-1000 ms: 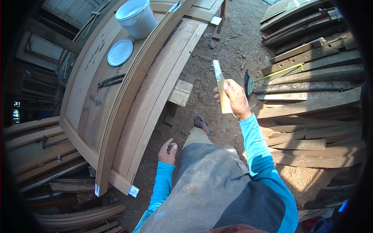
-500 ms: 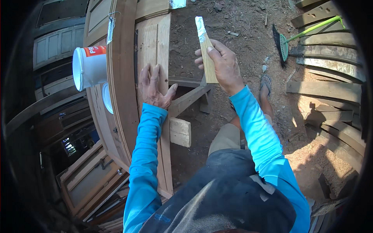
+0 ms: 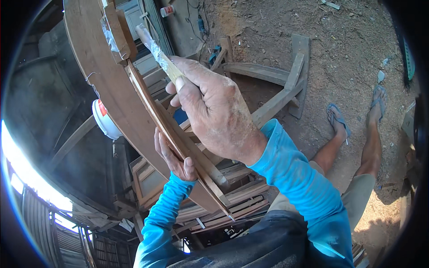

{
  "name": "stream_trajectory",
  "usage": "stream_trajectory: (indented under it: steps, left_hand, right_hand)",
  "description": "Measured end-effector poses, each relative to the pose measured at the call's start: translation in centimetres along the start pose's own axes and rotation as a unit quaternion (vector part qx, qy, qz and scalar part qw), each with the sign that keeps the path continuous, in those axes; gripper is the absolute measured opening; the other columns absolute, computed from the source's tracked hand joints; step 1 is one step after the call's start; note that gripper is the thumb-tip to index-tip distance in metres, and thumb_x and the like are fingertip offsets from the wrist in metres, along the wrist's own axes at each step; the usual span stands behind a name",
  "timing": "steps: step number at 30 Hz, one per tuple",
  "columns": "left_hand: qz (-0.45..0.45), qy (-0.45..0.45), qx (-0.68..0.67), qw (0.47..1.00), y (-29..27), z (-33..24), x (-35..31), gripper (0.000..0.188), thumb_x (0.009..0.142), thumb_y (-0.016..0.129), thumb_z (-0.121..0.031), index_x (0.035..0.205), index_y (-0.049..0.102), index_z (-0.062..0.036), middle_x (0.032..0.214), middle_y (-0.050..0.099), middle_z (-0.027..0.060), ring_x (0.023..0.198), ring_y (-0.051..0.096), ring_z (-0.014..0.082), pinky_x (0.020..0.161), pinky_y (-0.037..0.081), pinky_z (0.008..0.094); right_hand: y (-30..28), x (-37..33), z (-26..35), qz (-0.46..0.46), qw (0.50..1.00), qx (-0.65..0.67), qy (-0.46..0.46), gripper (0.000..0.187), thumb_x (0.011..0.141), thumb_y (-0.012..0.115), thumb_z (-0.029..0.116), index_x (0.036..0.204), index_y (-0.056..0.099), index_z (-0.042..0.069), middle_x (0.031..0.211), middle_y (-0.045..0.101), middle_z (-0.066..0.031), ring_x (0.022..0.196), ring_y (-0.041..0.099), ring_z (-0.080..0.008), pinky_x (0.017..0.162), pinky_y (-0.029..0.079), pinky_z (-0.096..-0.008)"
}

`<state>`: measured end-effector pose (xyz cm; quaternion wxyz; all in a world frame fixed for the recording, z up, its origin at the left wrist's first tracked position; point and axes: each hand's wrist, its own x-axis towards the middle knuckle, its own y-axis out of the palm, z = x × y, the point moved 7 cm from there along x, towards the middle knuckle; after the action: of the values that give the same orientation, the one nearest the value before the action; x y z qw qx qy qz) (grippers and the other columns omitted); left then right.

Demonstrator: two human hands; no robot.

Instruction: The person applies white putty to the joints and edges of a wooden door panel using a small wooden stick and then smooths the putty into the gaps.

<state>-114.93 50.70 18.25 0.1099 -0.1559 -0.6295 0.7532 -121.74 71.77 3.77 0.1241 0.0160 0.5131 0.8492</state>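
Observation:
My right hand point(image 3: 219, 107) is closed round a flat wooden stick point(image 3: 174, 68), thumb along its near side. White paste point(image 3: 156, 51) coats the stick's far part, which points up and left, close to the edge of a brown wooden door point(image 3: 118, 85). The door stands tilted on its side, and its long narrow edge runs toward me. Lower down that edge, my left hand point(image 3: 174, 156) holds the door, with its fingers on the left face and its thumb on the other side. White smears point(image 3: 109, 38) show near the door's far end.
A white bucket point(image 3: 106, 123) with a red label shows partly behind the door. A wooden trestle point(image 3: 263, 73) stands on the dirt ground to the right. Stacked timber point(image 3: 241, 201) lies below the door, and a green broom point(image 3: 408, 62) is at the right rim.
The door has tipped up from lying flatter. My right hand has brought the stick left to its edge. My left hand has gone from lying on the face to gripping the edge.

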Motion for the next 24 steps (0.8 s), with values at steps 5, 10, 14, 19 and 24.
stream_trajectory:
  steps: [5,10,14,19,24]
  left_hand:
    - [0.000,0.004,-0.002,1.000,0.2,1.1,-0.7,0.107,0.100,0.048,-0.077,0.171,0.016,-0.0025,0.171,0.019,0.0271,0.160,0.022,0.0427,0.129,0.024,0.0559]
    - [-0.013,0.022,-0.044,0.999,0.8,1.6,-1.1,0.108,0.098,0.056,-0.073,0.170,0.017,-0.0030,0.171,0.020,0.0272,0.160,0.023,0.0431,0.129,0.024,0.0559]
    - [-0.016,0.031,-0.080,0.996,1.3,2.2,-1.7,0.108,0.097,0.058,-0.071,0.170,0.016,-0.0032,0.171,0.019,0.0271,0.160,0.023,0.0432,0.129,0.024,0.0559]
    - [-0.012,0.036,-0.101,0.994,1.5,2.3,-1.7,0.108,0.097,0.060,-0.068,0.171,0.016,-0.0033,0.171,0.018,0.0269,0.160,0.023,0.0434,0.129,0.024,0.0559]
    - [-0.007,0.037,-0.120,0.992,1.5,2.6,-1.5,0.107,0.097,0.061,-0.066,0.171,0.015,-0.0035,0.171,0.018,0.0267,0.160,0.023,0.0435,0.129,0.023,0.0560]
  right_hand:
    - [1.8,1.8,0.5,-0.008,0.999,0.014,-0.038,0.042,0.113,0.047,0.013,0.152,0.055,0.000,0.101,0.074,-0.0182,0.084,0.075,-0.0235,0.076,0.063,-0.0374]
    - [3.4,2.3,0.5,0.062,0.996,0.056,0.013,0.043,0.113,0.044,0.011,0.155,0.052,0.001,0.100,0.065,-0.0150,0.072,0.070,-0.0178,0.061,0.060,-0.0327]
    - [3.7,0.5,-0.2,0.079,0.992,0.087,0.036,0.046,0.110,0.047,0.004,0.155,0.050,-0.002,0.107,0.056,-0.0141,0.076,0.067,-0.0166,0.064,0.057,-0.0282]
    - [2.8,3.9,1.0,0.008,0.994,-0.021,-0.109,0.046,0.109,0.052,0.002,0.154,0.052,-0.004,0.110,0.057,-0.0147,0.085,0.063,-0.0194,0.072,0.056,-0.0357]
    - [2.9,1.8,0.8,0.027,0.996,0.053,-0.073,0.046,0.106,0.054,-0.003,0.153,0.053,-0.004,0.112,0.057,-0.0156,0.086,0.063,-0.0197,0.073,0.057,-0.0355]
